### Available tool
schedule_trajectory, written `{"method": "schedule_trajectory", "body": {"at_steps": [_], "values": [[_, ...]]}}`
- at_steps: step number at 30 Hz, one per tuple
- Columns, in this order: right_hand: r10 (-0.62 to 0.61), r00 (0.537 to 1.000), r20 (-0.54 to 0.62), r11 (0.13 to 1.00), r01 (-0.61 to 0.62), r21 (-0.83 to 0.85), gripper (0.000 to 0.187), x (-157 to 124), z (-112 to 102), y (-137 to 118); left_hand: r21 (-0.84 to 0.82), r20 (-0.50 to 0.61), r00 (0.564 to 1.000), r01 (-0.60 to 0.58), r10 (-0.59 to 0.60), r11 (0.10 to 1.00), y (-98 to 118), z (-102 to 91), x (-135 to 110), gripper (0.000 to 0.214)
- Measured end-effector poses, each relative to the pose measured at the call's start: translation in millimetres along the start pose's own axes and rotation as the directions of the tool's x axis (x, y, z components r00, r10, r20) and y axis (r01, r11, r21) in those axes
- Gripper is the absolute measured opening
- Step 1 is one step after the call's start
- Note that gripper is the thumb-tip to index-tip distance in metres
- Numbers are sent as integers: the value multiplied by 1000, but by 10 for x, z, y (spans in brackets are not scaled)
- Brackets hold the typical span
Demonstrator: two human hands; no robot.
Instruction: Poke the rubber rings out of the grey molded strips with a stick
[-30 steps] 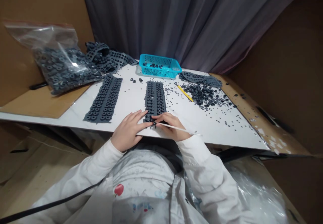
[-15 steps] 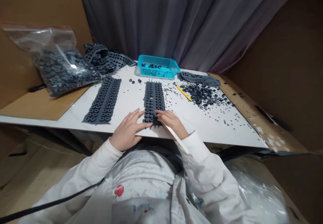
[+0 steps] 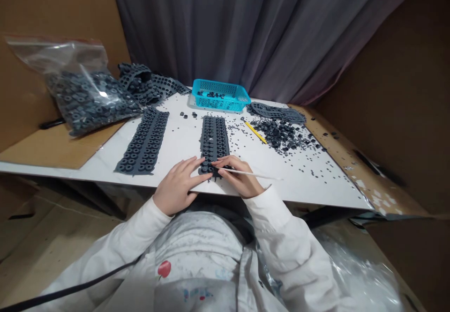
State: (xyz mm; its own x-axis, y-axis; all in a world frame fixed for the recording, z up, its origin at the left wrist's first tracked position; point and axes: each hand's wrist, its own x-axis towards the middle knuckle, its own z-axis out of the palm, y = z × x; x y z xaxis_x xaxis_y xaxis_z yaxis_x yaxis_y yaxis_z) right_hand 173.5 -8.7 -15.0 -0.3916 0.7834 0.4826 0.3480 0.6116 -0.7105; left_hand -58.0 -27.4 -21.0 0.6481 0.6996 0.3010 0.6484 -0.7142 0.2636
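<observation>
A dark grey rubber sheet (image 3: 215, 136) with rows of round, ring-shaped parts lies lengthwise before me on the white table. My left hand (image 3: 179, 181) rests at its lower left edge, fingers spread, fingertips touching the sheet. My right hand (image 3: 241, 176) is closed in a pinch on a thin white stick (image 3: 260, 175). The stick's inner end is over the sheet's near right part, and its other end sticks out to the right. Whether its tip touches a ring is hidden by the fingers. A similar sheet (image 3: 144, 141) lies to the left.
A turquoise basket (image 3: 221, 103) with small dark pieces stands behind the sheet. A yellow pen-like tool (image 3: 256, 131) lies beside a heap of black bits (image 3: 281, 134). A clear bag of grey parts (image 3: 94, 101) and perforated sheets (image 3: 154, 85) are at back left.
The white stick has swung from pointing down toward me to lying almost level, pointing right. My right hand has turned with it; my left hand stays almost in place.
</observation>
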Motion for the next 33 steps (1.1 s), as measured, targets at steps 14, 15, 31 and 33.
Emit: {"method": "schedule_trajectory", "body": {"at_steps": [14, 15, 31, 33], "values": [[141, 990, -12, 984, -138, 113, 19, -35, -2, -15, -232, -220, 938, 215, -267, 948, 58, 91, 429, 10], [129, 992, -2, 986, -128, 112, 19, -31, 1, -13, -239, -224, 938, 211, -265, 948, 51, 92, 418, 9], [92, 995, 47, 991, -97, 98, 16, -23, -2, 5, -260, -231, 945, 171, -233, 950, 31, 95, 396, 8], [100, 994, 42, 989, -104, 110, 16, -24, -2, 6, -269, -218, 946, 180, -242, 946, 31, 95, 403, 8]]}}
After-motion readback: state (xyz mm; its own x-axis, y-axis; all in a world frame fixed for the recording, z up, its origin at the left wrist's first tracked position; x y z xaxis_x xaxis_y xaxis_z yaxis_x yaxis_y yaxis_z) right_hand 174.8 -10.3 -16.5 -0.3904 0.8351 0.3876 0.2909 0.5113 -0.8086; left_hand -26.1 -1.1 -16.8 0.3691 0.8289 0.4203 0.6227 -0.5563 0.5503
